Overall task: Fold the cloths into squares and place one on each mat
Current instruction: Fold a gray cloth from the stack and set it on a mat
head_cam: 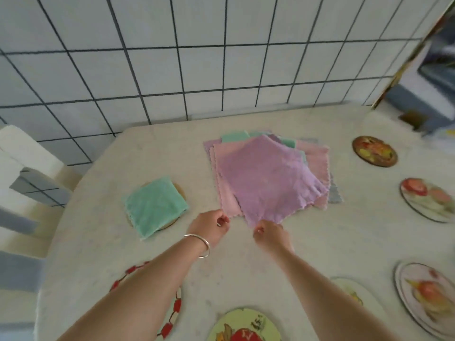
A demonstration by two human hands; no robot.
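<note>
A pile of flat cloths in purple, pink, green and grey lies mid-table. On top is a purple cloth [266,178], turned askew to the pile. My right hand [269,233] pinches the purple cloth's near corner. My left hand [209,226], with a silver bangle on the wrist, has its fingers closed at the near edge of a pink cloth [227,204] just under it; whether it grips that cloth I cannot tell. A folded green cloth [155,205] rests on a round mat [179,190] to the left.
Several round fruit-patterned mats lie around the table: a brown mat [374,151] far right, mat [428,200], mat [428,291], mat [354,294], a green mat [243,326] at the near edge, and a red-rimmed mat [172,313] under my left forearm. A tiled wall stands behind the table.
</note>
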